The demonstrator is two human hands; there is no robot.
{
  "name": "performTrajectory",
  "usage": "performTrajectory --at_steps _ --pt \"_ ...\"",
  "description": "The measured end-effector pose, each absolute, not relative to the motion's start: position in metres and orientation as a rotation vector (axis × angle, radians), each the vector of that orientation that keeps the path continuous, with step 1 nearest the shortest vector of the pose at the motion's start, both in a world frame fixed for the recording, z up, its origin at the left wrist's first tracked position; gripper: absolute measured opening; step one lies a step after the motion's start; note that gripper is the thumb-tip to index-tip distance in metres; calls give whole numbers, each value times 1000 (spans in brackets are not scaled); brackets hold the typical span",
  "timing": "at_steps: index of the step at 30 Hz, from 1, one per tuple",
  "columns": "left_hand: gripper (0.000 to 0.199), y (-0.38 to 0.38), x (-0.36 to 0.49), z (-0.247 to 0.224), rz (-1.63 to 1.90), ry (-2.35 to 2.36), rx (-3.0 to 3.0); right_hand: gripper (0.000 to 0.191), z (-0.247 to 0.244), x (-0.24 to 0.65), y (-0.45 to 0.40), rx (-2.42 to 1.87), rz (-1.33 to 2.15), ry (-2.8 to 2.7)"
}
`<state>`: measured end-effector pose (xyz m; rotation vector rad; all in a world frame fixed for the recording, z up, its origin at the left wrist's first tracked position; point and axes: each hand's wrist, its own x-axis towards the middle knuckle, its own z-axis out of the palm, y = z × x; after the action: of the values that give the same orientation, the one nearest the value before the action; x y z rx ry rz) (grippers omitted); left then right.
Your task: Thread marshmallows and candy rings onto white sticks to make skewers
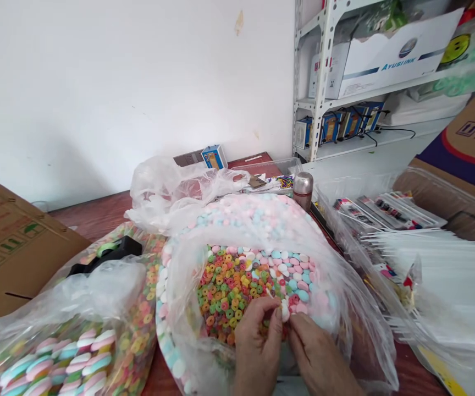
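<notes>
Both hands work close together over an open clear bag of ring gummies and pastel oval candies. My left hand is closed in a pinch, with a thin white stick showing at its fingertips. Pinched by my right hand, a small white candy meets the left fingertips. The fingers partly hide how candy and stick join.
Bags of twisted marshmallows and ring gummies lie left, with a black tape dispenser on top. On the right, a clear bin holds many white sticks. A metal-capped bottle and cardboard boxes stand around.
</notes>
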<state>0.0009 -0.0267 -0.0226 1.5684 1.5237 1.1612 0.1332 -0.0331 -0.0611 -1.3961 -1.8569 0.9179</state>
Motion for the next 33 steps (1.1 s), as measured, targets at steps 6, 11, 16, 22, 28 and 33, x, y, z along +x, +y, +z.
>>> performTrajectory --at_steps 6,11,16,22,28,33 --pt "17 -23 13 -21 1183 1478 1559 37 -47 138 -18 -1336 1123 -1668" --pt "27 2 5 -18 1165 1579 1636 41 -49 165 1 -1535 1051 -1676" --pt "23 53 5 -20 912 1682 2170 30 -48 184 24 -1678 831 -1658" --pt "16 86 13 -45 748 1728 2368 22 -48 154 61 -1649 825 -1760" --pt "21 74 6 -41 848 1761 2299 22 -63 145 75 -1599 858 -1729" --pt "7 40 -3 -19 921 1511 1877 26 -61 158 66 -1430 955 -1653"
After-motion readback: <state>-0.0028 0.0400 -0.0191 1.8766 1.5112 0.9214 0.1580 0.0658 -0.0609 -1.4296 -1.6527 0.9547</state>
